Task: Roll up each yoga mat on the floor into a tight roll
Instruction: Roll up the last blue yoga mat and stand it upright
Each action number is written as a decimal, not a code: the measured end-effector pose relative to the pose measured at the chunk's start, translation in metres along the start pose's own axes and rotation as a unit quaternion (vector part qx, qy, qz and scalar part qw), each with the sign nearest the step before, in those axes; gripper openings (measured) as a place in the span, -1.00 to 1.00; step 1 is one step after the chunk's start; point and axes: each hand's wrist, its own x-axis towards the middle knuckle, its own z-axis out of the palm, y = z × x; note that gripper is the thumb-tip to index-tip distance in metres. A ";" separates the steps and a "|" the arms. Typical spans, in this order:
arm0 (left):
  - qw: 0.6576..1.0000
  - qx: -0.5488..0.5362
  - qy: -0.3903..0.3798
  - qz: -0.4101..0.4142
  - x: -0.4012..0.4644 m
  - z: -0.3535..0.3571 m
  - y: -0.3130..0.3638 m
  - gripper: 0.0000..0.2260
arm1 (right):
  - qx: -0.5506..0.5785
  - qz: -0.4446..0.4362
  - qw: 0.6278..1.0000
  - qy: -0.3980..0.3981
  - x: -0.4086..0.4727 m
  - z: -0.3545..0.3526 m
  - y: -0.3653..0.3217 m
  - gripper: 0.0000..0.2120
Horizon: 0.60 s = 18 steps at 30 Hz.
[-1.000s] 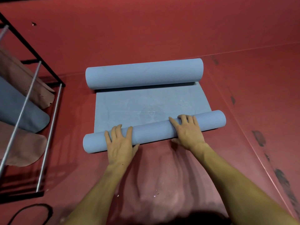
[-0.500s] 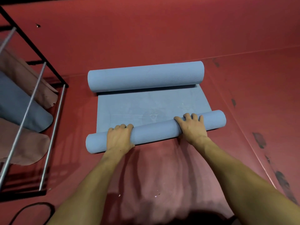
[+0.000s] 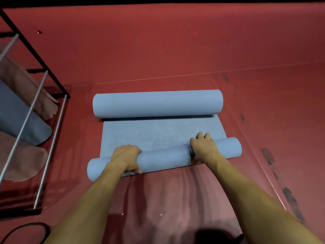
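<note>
A light blue yoga mat [image 3: 158,131] lies on the red floor, rolled at both ends. The near roll [image 3: 163,157] runs slightly slanted, its right end farther away. My left hand [image 3: 127,157] grips the near roll left of its middle, fingers curled over the top and thumb at the near side. My right hand [image 3: 204,147] grips it right of the middle, fingers curled over the far side. The far roll [image 3: 157,103] is thicker and lies across the mat's far end. A flat strip of mat shows between the two rolls.
A black metal rack [image 3: 33,110] with silver bars stands at the left and holds rolled mats, blue [image 3: 19,118] and brownish [image 3: 21,159]. A black cable [image 3: 26,229] loops at the bottom left. Dark scuffs [image 3: 267,155] mark the red floor on the right.
Both hands went from lying flat on the near roll to curling over it. The near roll has turned toward the far roll and grown thicker; the flat strip is shorter.
</note>
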 end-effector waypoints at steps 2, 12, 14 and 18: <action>0.999 -0.037 -0.013 -0.009 0.002 0.001 -0.003 -0.54 | 0.004 0.005 1.000 0.009 0.003 0.000 0.001 -0.65; 0.984 -0.123 0.115 -0.050 0.000 0.005 -0.007 -0.28 | 0.023 -0.033 0.999 0.004 0.015 -0.015 0.002 -0.62; 0.984 -0.124 0.116 -0.049 0.000 0.001 -0.006 -0.40 | 0.025 -0.043 0.999 -0.008 0.019 -0.017 0.000 -0.70; 0.986 -0.119 0.105 -0.056 0.006 -0.002 -0.004 -0.48 | 0.033 -0.036 0.999 -0.011 0.024 -0.015 0.005 -0.69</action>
